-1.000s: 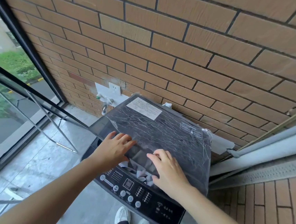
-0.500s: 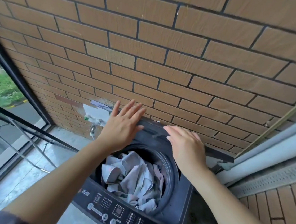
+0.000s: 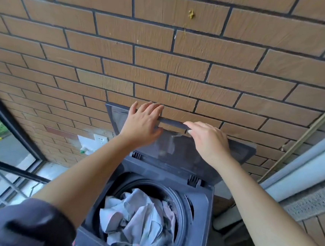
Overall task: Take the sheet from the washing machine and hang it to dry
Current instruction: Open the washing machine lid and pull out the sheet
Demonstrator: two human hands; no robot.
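A dark grey top-loading washing machine (image 3: 200,204) stands against the brick wall. Its lid (image 3: 240,152) is raised almost upright and leans back toward the wall. A crumpled pale grey-blue sheet (image 3: 140,220) fills the open drum. My left hand (image 3: 142,122) lies flat on the lid's upper left part, fingers spread and reaching over its top edge. My right hand (image 3: 208,141) rests on the lid's top edge with its fingers curled over it. Both hands are well above the sheet and do not touch it.
The brick wall (image 3: 162,73) is directly behind the lid. A white socket (image 3: 100,138) and a tap fitting sit low on the wall at the left. Dark-framed windows (image 3: 11,118) close the left side. A white pipe (image 3: 304,164) and a ledge run along the right.
The lid has swung from nearly flat over the drum to upright against the wall, with both hands following it up. The sheet in the drum has come into view.
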